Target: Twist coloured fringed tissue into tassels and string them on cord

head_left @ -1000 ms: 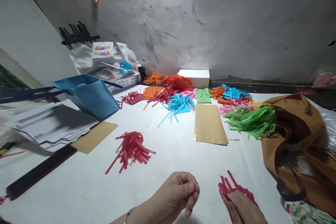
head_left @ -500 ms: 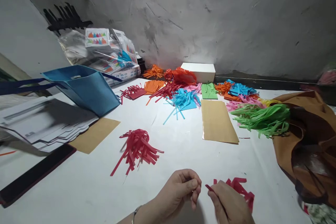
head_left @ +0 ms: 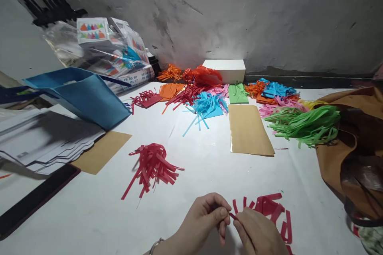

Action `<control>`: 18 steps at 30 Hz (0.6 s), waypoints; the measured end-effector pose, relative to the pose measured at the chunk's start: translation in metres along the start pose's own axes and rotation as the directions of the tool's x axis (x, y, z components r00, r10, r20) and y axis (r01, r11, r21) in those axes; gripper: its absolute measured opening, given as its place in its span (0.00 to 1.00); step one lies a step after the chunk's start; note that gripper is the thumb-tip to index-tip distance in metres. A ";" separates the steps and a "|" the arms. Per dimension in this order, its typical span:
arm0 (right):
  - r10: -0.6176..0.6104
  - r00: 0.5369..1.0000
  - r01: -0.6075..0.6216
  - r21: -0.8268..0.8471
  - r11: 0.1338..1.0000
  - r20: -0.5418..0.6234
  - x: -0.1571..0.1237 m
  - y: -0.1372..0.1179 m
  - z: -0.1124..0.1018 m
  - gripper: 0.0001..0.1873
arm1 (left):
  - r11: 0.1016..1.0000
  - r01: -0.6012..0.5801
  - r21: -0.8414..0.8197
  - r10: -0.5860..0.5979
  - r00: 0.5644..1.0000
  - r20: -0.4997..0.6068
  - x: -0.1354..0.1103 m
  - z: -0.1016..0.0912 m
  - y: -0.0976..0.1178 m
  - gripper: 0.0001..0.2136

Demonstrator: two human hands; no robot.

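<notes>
My right hand (head_left: pixel 259 232) is closed around a red fringed tassel (head_left: pixel 269 206), whose cut strips spread out beyond my knuckles on the white tabletop. A thin, twisted red end sticks out of that grip towards my left hand (head_left: pixel 206 220). The left thumb and fingers are pinched together, and the red tip meets them; whether they grip it or some thin thread is too small to tell. A bracelet sits on the left wrist. Left of my hands lies another red tassel (head_left: pixel 153 167), loosely bunched with its strips fanned out.
Tan paper sheets (head_left: pixel 250 130) lie ahead. Orange, blue (head_left: pixel 206 105), pink and green tassels (head_left: pixel 305 123) line the back before a white box (head_left: pixel 229 69). A blue bag (head_left: pixel 95 95), papers (head_left: pixel 50 135) and a black phone (head_left: pixel 38 199) are left; a brown bag (head_left: pixel 338 167) is right.
My right hand has brought the twisted red end leftward to my left fingertips. More of the red strips show beside the right hand. The whole view has shifted slightly.
</notes>
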State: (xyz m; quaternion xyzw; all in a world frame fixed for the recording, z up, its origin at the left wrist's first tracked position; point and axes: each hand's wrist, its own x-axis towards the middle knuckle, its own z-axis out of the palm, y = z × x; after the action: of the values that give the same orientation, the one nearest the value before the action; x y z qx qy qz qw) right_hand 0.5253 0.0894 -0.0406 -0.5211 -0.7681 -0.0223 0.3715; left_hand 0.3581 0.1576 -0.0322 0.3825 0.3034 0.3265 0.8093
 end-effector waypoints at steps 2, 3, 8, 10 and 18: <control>0.019 0.998 -0.019 0.007 1.000 0.052 -0.002 0.001 0.001 0.15 | 0.998 -0.014 0.055 0.014 1.000 -0.003 0.000 -0.001 -0.001 0.19; 0.026 0.996 -0.027 0.009 1.000 0.084 -0.003 0.002 0.001 0.16 | 0.996 -0.024 0.082 0.024 1.000 -0.003 -0.001 -0.001 -0.002 0.19; 0.027 0.969 -0.035 0.028 0.999 0.246 -0.005 0.008 -0.002 0.16 | 0.964 -0.087 0.253 0.087 0.996 0.013 -0.003 -0.004 -0.005 0.20; 0.059 0.944 -0.079 0.050 0.996 0.325 -0.003 0.010 -0.006 0.15 | 0.930 -0.112 0.351 0.106 0.994 0.038 -0.004 -0.005 -0.005 0.21; 0.092 0.870 -0.162 0.104 0.981 0.484 -0.002 0.011 -0.011 0.14 | 0.824 -0.122 0.553 0.081 0.992 0.099 -0.007 -0.008 -0.002 0.20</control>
State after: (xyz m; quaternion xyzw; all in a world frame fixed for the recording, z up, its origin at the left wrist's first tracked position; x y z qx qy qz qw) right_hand 0.5407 0.0880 -0.0374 -0.5325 -0.7993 0.1854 0.2077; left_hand 0.3484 0.1551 -0.0364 0.6288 0.3355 0.2526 0.6544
